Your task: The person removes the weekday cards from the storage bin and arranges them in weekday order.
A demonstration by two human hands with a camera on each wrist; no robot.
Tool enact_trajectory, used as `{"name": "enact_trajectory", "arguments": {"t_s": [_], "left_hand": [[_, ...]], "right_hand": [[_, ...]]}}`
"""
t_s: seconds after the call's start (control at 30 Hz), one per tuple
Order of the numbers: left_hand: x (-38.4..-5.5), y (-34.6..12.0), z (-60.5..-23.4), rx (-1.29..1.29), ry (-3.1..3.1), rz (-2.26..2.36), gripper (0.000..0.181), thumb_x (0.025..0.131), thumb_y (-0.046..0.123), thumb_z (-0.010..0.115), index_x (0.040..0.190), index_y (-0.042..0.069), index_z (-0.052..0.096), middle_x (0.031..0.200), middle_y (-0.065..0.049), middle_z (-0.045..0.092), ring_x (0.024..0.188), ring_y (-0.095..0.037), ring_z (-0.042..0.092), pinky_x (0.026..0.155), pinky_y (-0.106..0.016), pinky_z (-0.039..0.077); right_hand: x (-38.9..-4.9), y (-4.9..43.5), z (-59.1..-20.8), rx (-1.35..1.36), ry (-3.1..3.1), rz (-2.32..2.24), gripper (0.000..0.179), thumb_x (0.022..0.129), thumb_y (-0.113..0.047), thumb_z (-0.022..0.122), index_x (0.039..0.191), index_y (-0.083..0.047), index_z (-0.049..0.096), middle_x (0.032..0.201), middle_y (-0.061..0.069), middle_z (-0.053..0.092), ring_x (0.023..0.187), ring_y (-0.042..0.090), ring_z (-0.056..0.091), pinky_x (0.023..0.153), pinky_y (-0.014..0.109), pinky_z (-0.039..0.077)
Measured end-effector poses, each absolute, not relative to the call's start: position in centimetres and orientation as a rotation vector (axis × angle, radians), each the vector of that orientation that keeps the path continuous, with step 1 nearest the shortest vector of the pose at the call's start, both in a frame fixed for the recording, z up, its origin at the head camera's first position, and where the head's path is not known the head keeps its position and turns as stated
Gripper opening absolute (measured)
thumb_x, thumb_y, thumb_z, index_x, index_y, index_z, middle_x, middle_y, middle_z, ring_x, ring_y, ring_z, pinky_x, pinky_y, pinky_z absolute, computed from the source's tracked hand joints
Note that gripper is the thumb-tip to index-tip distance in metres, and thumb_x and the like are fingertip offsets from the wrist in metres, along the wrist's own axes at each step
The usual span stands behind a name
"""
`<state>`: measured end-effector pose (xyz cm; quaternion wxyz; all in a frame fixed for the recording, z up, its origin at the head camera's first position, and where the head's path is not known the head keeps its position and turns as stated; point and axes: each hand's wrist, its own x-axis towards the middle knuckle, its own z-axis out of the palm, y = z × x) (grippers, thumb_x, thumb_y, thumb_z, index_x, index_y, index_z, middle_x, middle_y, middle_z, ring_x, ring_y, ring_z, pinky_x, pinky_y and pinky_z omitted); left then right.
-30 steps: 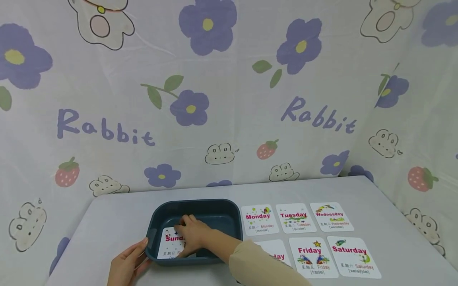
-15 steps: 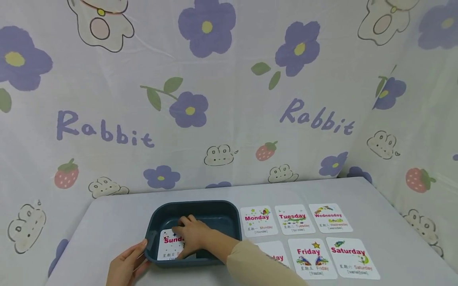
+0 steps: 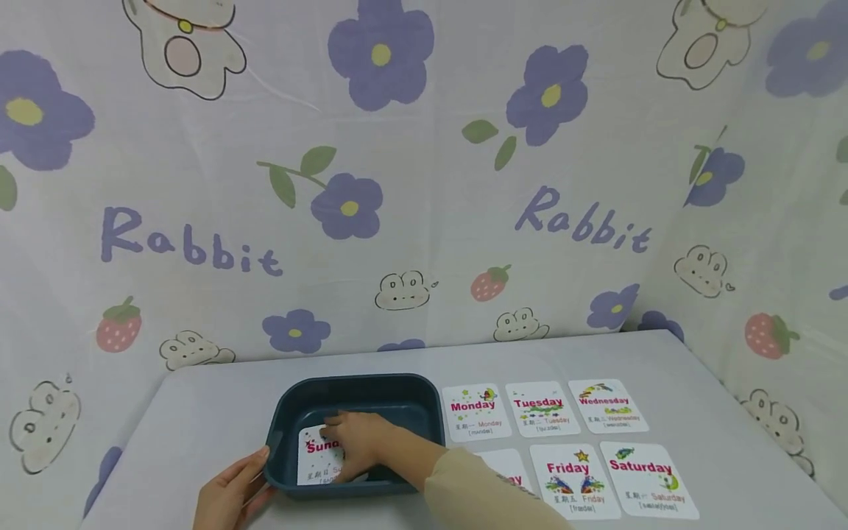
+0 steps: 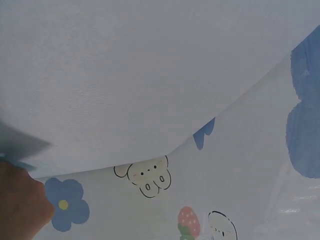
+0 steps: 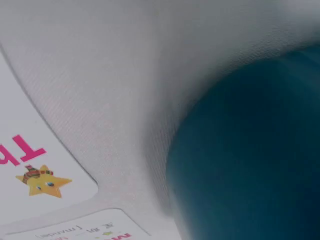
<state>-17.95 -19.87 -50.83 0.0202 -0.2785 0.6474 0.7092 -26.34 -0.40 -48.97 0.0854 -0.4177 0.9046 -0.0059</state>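
A dark blue rectangular tray stands left of centre on the table in the head view. Inside it, at the left, a white card printed "Sunday" shows its left half. My right hand reaches into the tray over the card's right half, gripping it with fingers near the top edge and thumb by the bottom edge. At the tray's left end my left hand holds the wall, thumb on the rim and fingers outside. Only part of the left hand enters the left wrist view; the right wrist view shows the tray's side.
Right of the tray, day cards lie in two rows: Monday, Tuesday and Wednesday behind, Friday and Saturday in front. My sleeve partly covers the Thursday card. A printed cloth hangs behind.
The Sunday card has shifted slightly right within the tray together with my right hand. My left hand keeps its place on the tray. The whole head view has drifted a little.
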Motion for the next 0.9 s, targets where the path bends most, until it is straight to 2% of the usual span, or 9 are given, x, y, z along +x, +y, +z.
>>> {"name": "enact_trajectory", "arguments": {"t_s": [0.17,0.47,0.73,0.9], "left_hand": [[-18.0,-19.87,-51.11,-0.87,1.998,2.213,0.087,0.067,0.05,0.077,0.126,-0.008,0.049,0.113,-0.015,0.063,0.077,-0.009,0.063,0.076,-0.039,0.055],[-18.13,-19.97,-51.13,-0.893,2.008,2.213,0.088,0.065,0.051,0.077,0.126,-0.007,0.051,0.1,-0.004,0.068,0.076,-0.008,0.064,0.075,-0.038,0.055],[-18.43,-19.97,-51.52,-0.924,2.019,2.2,0.085,0.066,0.05,0.076,0.125,-0.006,0.051,0.117,-0.018,0.061,0.078,-0.012,0.065,0.076,-0.039,0.055],[-18.46,-19.86,-51.49,-0.979,2.028,2.186,0.083,0.067,0.049,0.076,0.124,-0.006,0.053,0.112,-0.016,0.064,0.077,-0.012,0.065,0.075,-0.04,0.055]], "right_hand": [[-26.56,-0.7,-48.95,-1.348,2.691,0.077,0.069,0.069,-0.058,0.071,0.126,-0.021,0.056,0.122,-0.006,0.058,0.108,0.011,0.056,0.091,0.026,0.048],[-26.37,-0.89,-48.5,-1.307,2.747,0.097,0.078,0.066,-0.058,0.074,0.127,-0.015,0.053,0.123,-0.004,0.053,0.105,0.011,0.046,0.087,0.017,0.045],[-26.71,-0.69,-48.93,-1.248,2.736,-0.044,0.084,0.065,-0.058,0.075,0.13,-0.011,0.049,0.125,0.0,0.047,0.108,0.012,0.042,0.092,0.016,0.042],[-26.58,-0.51,-49.08,-1.098,2.769,-0.13,0.096,0.06,-0.058,0.078,0.134,-0.007,0.045,0.126,0.004,0.041,0.111,0.013,0.038,0.093,0.017,0.042]]}}
